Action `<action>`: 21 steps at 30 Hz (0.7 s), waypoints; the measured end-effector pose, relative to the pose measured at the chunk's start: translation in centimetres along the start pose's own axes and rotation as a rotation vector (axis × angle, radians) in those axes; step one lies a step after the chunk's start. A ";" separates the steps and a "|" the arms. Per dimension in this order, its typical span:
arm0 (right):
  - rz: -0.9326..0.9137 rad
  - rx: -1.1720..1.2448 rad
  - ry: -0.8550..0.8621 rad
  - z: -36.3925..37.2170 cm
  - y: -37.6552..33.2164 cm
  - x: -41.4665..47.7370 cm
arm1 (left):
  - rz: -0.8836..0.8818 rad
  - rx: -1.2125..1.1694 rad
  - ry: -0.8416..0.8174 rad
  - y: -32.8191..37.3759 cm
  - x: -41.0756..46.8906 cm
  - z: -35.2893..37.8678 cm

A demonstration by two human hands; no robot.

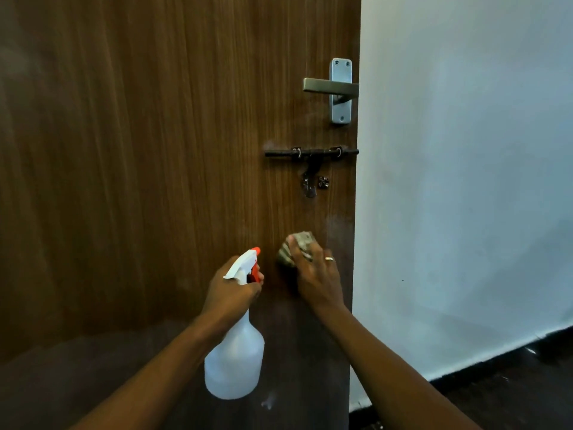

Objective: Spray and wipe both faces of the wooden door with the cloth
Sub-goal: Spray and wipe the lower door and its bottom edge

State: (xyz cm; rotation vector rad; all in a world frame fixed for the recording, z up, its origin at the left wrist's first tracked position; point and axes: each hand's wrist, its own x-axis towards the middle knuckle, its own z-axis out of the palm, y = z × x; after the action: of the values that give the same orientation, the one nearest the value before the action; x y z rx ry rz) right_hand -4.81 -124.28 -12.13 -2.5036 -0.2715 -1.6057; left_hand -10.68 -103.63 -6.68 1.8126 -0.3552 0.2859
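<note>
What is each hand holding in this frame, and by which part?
The left hand grips the spray bottle by its neck, under the trigger head. The right hand holds the bunched cloth against the door, fingers curled over it.

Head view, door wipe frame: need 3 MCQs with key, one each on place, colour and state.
1. Where is the cloth on the door?
A. above the sliding bolt
B. below the sliding bolt, near the door's free edge
C. level with the bolt, far to the left

2. What colour is the trigger of the spray bottle?
A. blue
B. green
C. orange-red

3. What is the left hand doing?
A. gripping the spray bottle's neck
B. lying flat on the door
C. hanging empty

Key:
1 B: the right hand presses the cloth to the wood under the bolt.
2 C: the trigger and nozzle tip show orange-red against the white head.
3 A: its fingers wrap the neck below the spray head.
</note>
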 end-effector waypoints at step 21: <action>0.621 0.107 0.298 -0.6 7.6 0.2 | -0.086 -0.025 -0.208 -5.9 -2.2 8.3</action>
State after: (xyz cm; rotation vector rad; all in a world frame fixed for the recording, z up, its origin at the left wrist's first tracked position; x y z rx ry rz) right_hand -3.47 -131.79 -11.89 -1.9468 0.4050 -1.5919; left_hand -10.38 -110.01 -14.96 1.8325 -0.4225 0.0328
